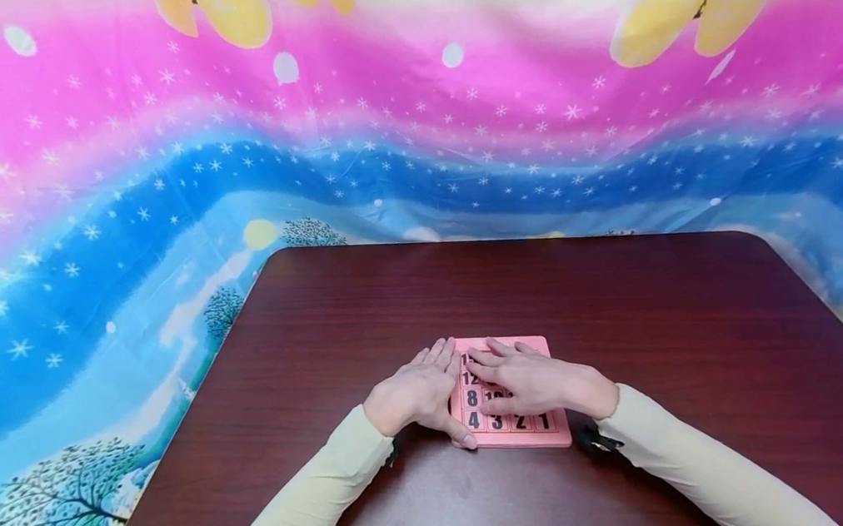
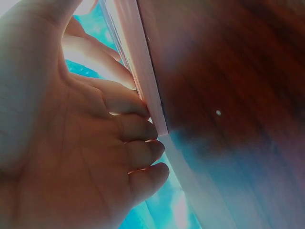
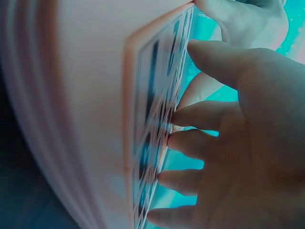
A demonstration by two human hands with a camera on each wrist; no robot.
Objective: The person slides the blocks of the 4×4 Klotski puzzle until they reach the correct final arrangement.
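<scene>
A pink number sliding puzzle (image 1: 503,435) lies flat on the brown table, its black digits facing up. Along its left edge my left hand (image 1: 416,390) rests with fairly straight fingers, the thumb at the front left corner. In the left wrist view the fingertips of that hand (image 2: 86,133) meet the puzzle's side (image 2: 143,62). My right hand (image 1: 533,378) spreads over the number tiles with fingers extended and hides many of them. From the right wrist, its fingertips (image 3: 167,177) touch the tiled face (image 3: 150,114). Digits 8, 4, 3, 2 and 1 show.
The dark brown table (image 1: 621,304) has rounded far corners. Behind and beside it hangs a colourful cloth (image 1: 397,156) with snowflakes and trees. Pale sleeves (image 1: 321,489) cover both forearms, and a black wrist strap piece (image 1: 601,441) shows under the right wrist.
</scene>
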